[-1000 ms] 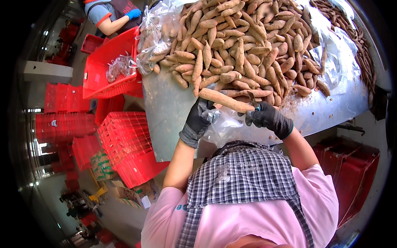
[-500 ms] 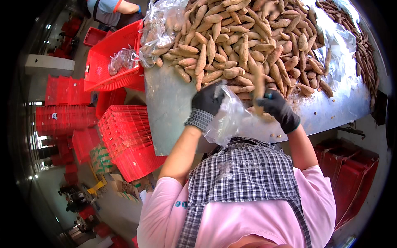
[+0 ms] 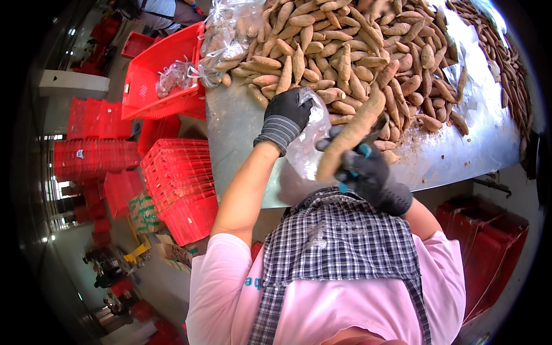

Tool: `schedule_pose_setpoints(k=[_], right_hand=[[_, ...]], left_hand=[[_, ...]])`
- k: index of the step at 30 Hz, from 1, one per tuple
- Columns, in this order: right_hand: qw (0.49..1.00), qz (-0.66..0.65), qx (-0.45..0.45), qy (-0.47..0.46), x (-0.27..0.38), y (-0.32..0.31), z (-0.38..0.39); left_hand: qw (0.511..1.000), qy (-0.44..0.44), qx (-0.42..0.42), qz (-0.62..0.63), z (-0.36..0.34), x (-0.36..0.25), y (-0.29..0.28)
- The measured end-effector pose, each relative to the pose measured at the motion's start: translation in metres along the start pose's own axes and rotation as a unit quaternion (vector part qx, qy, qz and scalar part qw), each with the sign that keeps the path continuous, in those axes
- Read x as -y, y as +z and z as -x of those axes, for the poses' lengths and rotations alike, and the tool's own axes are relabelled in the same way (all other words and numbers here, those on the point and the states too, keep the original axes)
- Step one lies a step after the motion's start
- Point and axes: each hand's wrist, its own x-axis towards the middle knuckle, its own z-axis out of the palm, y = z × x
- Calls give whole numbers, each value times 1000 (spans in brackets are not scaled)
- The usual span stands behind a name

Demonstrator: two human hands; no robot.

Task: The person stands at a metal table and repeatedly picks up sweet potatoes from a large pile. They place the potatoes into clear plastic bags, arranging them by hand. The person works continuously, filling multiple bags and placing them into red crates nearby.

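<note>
I wear dark gloves on both hands. My left hand (image 3: 286, 115) is closed on the top of a clear plastic bag (image 3: 305, 155), which hangs over the metal table's front part. My right hand (image 3: 365, 175) is closed round a long, pale-brown sweet potato (image 3: 348, 141), tilted diagonally beside the bag; a dark object shows behind the potato, too hidden to make out now. A large pile of sweet potatoes (image 3: 356, 52) covers the back of the metal table (image 3: 437, 167).
Filled bags (image 3: 233, 34) lie at the table's back left. A red crate (image 3: 144, 86) holds bagged produce. Red crates are stacked at left (image 3: 178, 178) and stand at lower right (image 3: 477, 253). White sheeting (image 3: 474, 75) separates another potato pile. A co-worker (image 3: 167, 14) is at upper left.
My left hand has lifted the bag up and forward. The potato swung from level to upright, then to diagonal beside the bag as my right hand moved left. The co-worker has shifted.
</note>
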Motion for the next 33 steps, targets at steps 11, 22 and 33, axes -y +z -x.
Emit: schedule_pose_setpoints(k=[11,22,33], right_hand=[[686,721,-2,-97,-87,-87,-32],[967,249,31,53,-26,-117,-6],[633,766,-110,-9,-25,-180,-83]], left_hand=[[981,192,30,4,101,38,12],[895,-214,37,390,125,29,1],[998,-17,-6,58,118,-8,-25]])
